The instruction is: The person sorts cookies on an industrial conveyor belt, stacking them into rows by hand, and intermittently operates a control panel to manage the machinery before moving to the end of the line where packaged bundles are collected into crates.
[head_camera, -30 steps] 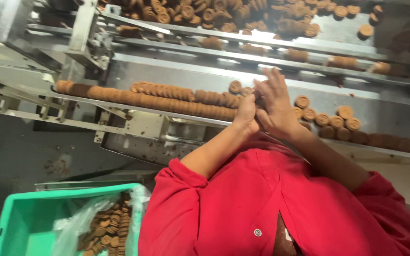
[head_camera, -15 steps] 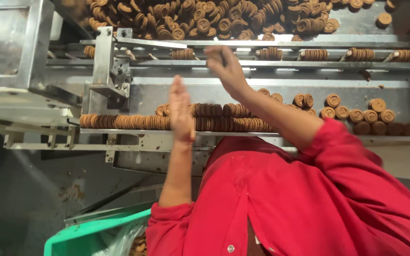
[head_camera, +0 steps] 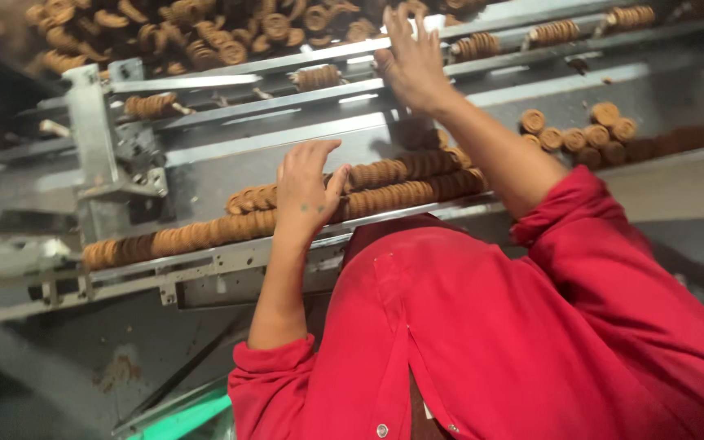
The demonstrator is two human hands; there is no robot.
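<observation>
On the metal line, two hands work round brown biscuits.
Left hand (head_camera: 307, 187), fingers apart, presses the near biscuit row (head_camera: 205, 232); right hand (head_camera: 413, 61), spread flat, reaches the far rail (head_camera: 303, 61). A hard push could tip biscuits off.

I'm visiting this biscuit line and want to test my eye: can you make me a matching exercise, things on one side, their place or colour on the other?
Things:
1. left hand
2. right hand
3. shirt
4. loose biscuits

Places or colours:
A. red
B. lying flat in a small cluster at the right of the wide metal channel
C. spread open at the upper metal rails
D. on the long row of biscuits standing on edge

Pairs: 1-D, 2-C, 3-A, 4-B
</observation>
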